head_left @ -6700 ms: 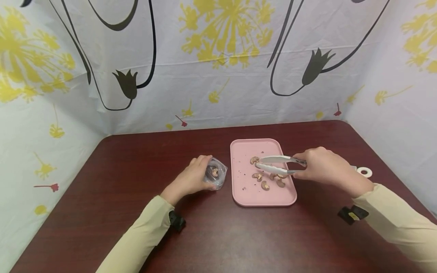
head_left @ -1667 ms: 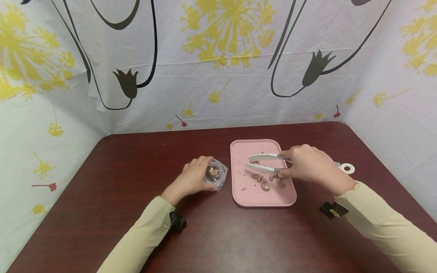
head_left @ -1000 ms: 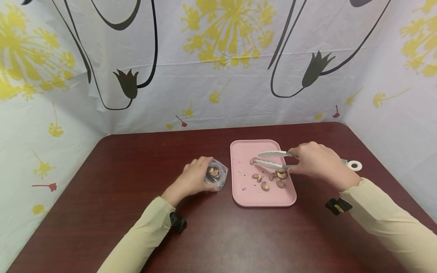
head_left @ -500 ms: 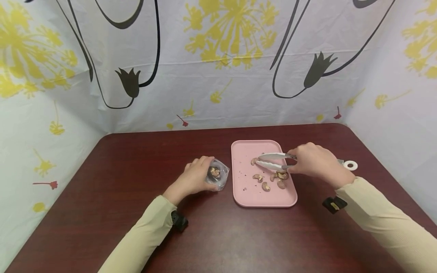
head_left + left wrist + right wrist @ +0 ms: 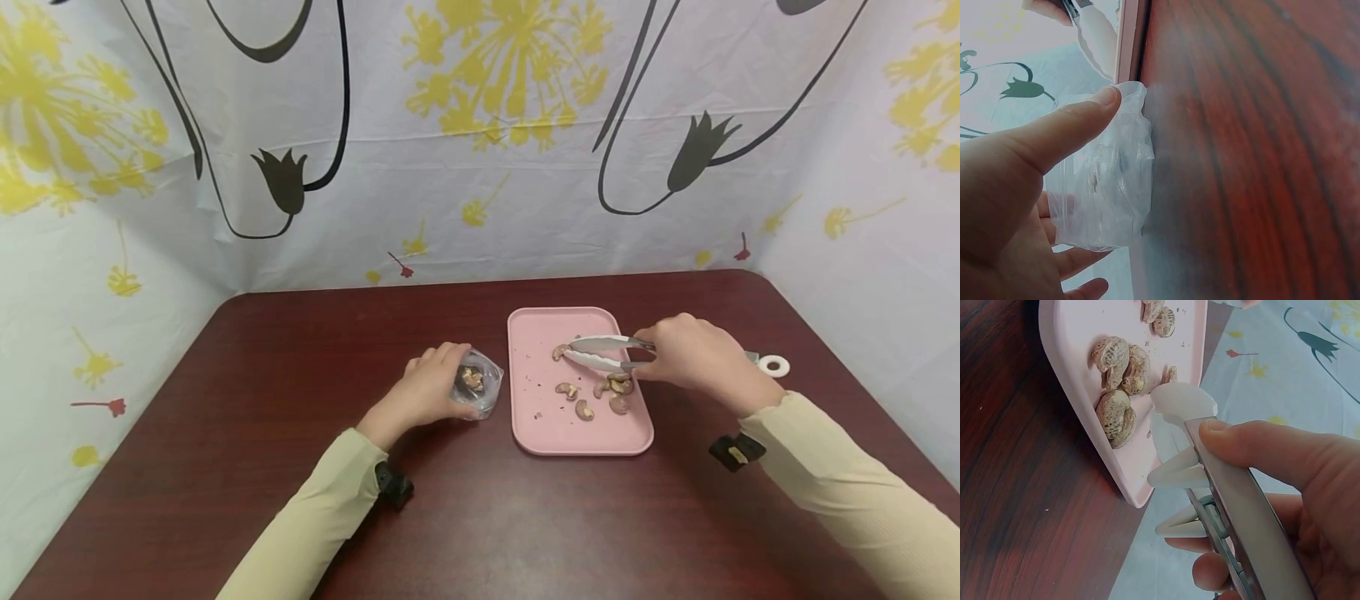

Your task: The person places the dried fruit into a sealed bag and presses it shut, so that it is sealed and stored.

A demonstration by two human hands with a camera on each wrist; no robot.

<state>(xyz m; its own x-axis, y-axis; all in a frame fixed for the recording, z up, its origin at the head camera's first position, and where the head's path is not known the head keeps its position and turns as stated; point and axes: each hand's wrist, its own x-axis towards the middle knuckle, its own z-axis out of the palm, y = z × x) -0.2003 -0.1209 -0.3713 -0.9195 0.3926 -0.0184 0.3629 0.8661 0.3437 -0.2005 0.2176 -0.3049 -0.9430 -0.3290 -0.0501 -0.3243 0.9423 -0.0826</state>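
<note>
My left hand [image 5: 422, 393] holds a clear plastic bag [image 5: 491, 390] upright on the table, thumb on one side and fingers on the other. Brown-skinned nuts [image 5: 472, 379] show in its mouth. To the right lies a pink tray [image 5: 547, 435] with several curved, cashew-like nuts [image 5: 584, 410]. My right hand [image 5: 693, 358] grips metal tongs [image 5: 600, 342] with white tips over the tray. Those tips are parted, close to a nut [image 5: 558, 352] at the tray's upper left; whether they touch it I cannot tell. In the right wrist view, my thumb [image 5: 1235, 440] presses one tong arm.
Dark crumbs [image 5: 537, 415] dot the tray. The tongs' white ring end [image 5: 773, 366] sticks out behind my right hand. A dark red wooden table [image 5: 495, 525] carries everything, with flower-patterned white cloth [image 5: 450, 192] behind and at both sides.
Since the oldest frame, the bag's visible nuts look larger and the tray's upper-left clump smaller. The tongs reached further left, then drew back right to the upper-left nut. The left hand stays put.
</note>
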